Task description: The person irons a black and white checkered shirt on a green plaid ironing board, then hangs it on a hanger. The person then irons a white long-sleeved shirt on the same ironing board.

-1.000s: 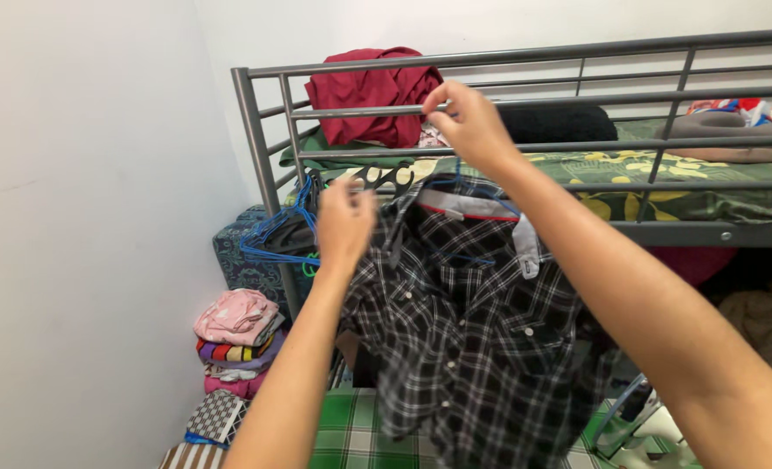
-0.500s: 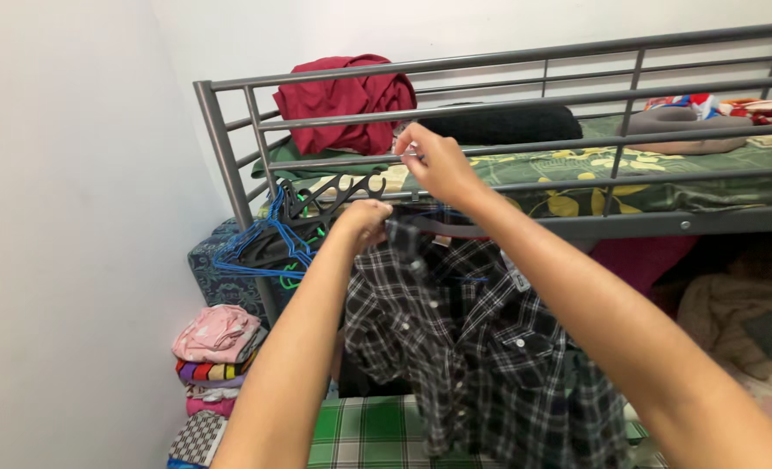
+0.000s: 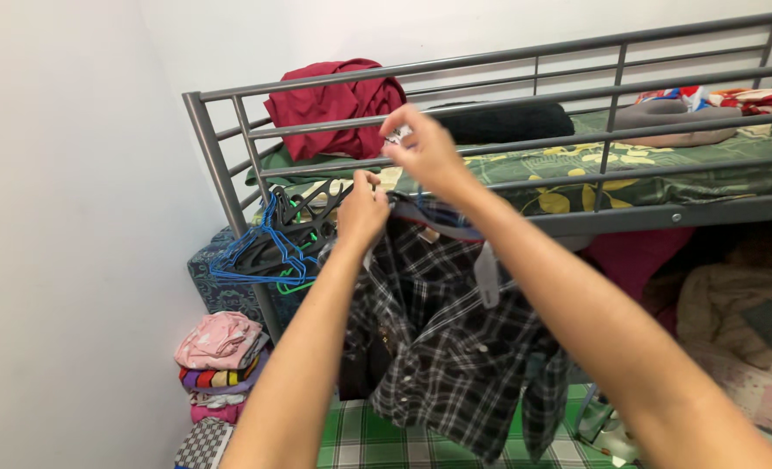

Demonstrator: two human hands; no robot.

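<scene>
Plaid shirt (image 3: 455,347) hangs below both hands, in front of the grey bunk rail (image 3: 490,143). Right hand (image 3: 425,152) is up at the rail, fingers (image 3: 395,139) pinched narrow on a small pale bit, prob. the hanger hook; can't tell exactly. Left hand (image 3: 362,208) is just beside it, lower, fingers curled shut on the shirt's shoulder/collar edge. Spare hangers (image 3: 273,243) dangle left of that hand. Red cloth (image 3: 334,104) sits on the bunk above.

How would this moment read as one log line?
left hand: grips black plaid shirt | right hand: at grey metal bed rail
</scene>
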